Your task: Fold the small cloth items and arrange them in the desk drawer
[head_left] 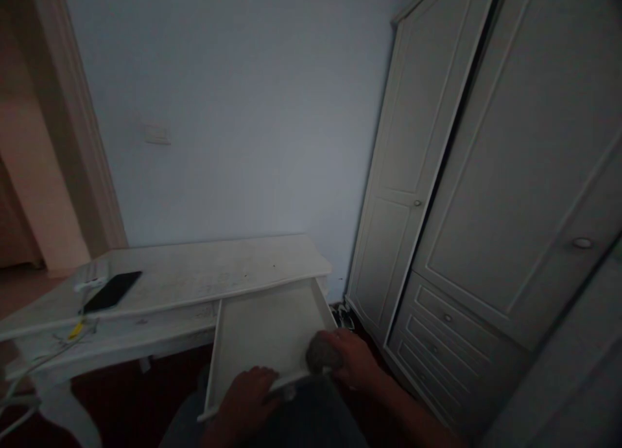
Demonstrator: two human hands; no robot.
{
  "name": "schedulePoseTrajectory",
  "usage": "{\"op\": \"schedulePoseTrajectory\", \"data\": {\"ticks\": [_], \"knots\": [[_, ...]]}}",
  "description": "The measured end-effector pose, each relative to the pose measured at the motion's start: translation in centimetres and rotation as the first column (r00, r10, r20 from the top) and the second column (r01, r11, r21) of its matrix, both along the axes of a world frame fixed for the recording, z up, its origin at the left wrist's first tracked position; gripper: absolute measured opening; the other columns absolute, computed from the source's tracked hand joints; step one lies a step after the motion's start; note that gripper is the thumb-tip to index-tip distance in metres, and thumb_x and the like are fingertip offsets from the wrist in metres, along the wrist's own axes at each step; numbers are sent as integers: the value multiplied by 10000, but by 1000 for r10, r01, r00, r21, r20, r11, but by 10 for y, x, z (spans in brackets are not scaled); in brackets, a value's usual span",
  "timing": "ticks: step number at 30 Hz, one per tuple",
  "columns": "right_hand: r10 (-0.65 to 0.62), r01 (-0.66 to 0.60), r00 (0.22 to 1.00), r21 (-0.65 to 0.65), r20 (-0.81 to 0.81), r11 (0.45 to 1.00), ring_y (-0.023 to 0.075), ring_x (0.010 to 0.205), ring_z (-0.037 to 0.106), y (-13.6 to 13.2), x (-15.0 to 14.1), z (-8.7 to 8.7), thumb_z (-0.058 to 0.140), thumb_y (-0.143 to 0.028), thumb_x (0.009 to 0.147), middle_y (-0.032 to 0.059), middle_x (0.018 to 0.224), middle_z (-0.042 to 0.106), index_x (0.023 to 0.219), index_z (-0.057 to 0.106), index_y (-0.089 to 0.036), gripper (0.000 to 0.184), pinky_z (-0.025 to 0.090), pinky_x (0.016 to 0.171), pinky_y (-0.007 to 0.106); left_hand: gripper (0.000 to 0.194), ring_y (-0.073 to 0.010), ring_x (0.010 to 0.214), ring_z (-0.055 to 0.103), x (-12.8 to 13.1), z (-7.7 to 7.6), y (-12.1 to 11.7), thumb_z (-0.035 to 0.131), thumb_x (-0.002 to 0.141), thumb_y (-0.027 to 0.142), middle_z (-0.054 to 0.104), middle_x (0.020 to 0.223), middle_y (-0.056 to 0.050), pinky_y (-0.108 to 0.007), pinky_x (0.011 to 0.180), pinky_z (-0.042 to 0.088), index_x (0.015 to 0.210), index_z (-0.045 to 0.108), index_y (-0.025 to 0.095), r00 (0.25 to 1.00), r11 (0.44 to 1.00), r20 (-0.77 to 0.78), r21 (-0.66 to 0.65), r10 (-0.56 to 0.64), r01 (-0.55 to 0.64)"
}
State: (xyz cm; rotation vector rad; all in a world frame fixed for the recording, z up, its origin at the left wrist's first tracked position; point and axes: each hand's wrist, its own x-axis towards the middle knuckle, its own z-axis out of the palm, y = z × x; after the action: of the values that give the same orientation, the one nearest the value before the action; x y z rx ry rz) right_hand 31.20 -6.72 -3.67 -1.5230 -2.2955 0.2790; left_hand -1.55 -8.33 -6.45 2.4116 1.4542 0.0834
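Note:
A white drawer (265, 328) is pulled out of the white desk, over my lap, and its bare bottom shows. My left hand (247, 396) grips the drawer's front panel at the left, fingers bent over the top edge. In my right hand (352, 357) is a dark grey-brown wad, perhaps a cloth (322, 354); its exact kind is hard to make out in the dim light. The wad rests at the front right corner of the drawer, against the rim. A small knob (289, 392) shows on the drawer front between my hands.
On the left of the white desk (194, 267) lie a dark phone or tablet (113, 291) and a white power strip (92, 280); a cable (43, 360) hangs down from there. A wardrobe (427, 176) stands at the right. Dark items (344, 316) sit on the floor beside the desk.

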Motion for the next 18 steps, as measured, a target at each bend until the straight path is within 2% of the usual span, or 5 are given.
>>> {"op": "schedulePoseTrajectory", "data": {"ticks": [3, 6, 12, 15, 18], "knots": [[-273, 284, 939, 20, -210, 959, 339, 1203, 651, 5, 20, -7, 707, -399, 810, 117, 1321, 686, 1501, 576, -263, 717, 477, 1029, 408, 422, -268, 1302, 618, 2, 0, 3, 486, 1011, 433, 701, 1396, -57, -416, 1119, 438, 1383, 654, 323, 1000, 1000, -13, -15, -12, 12], [-412, 434, 872, 31, -262, 900, 325, 1187, 661, 17, 13, -14, 668, -369, 832, 121, 1307, 681, 1471, 581, -239, 658, 477, 1009, 393, 406, -271, 1272, 632, 4, 0, 7, 439, 1030, 435, 721, 1345, -56, -414, 1082, 463, 1336, 681, 321, 999, 999, -25, -28, -20, 19], [-564, 562, 776, -97, -281, 821, 307, 1127, 686, 80, -23, 18, 662, -425, 903, 128, 1199, 726, 1318, 633, -226, 461, 466, 930, 356, 393, -268, 1253, 637, 4, 6, 6, 439, 1030, 417, 722, 1325, -57, -408, 1065, 473, 1315, 687, 308, 999, 999, -15, -35, -40, 40], [-622, 599, 673, -197, -401, 776, 328, 1165, 669, 126, -32, 33, 682, -485, 900, 163, 1225, 719, 1287, 630, -215, 475, 464, 952, 385, 390, -277, 1277, 623, 6, 10, 7, 439, 1028, 405, 709, 1349, -63, -412, 1079, 467, 1323, 676, 310, 999, 997, -19, -60, -49, 48], [-630, 590, 593, -262, -501, 764, 330, 1172, 668, 165, -34, 35, 662, -523, 903, 179, 1259, 709, 1359, 575, -206, 562, 484, 954, 410, 374, -300, 1281, 611, 7, 15, 12, 477, 1002, 393, 703, 1355, -84, -434, 1082, 464, 1297, 682, 288, 995, 994, -51, -80, -82, 78]]}}
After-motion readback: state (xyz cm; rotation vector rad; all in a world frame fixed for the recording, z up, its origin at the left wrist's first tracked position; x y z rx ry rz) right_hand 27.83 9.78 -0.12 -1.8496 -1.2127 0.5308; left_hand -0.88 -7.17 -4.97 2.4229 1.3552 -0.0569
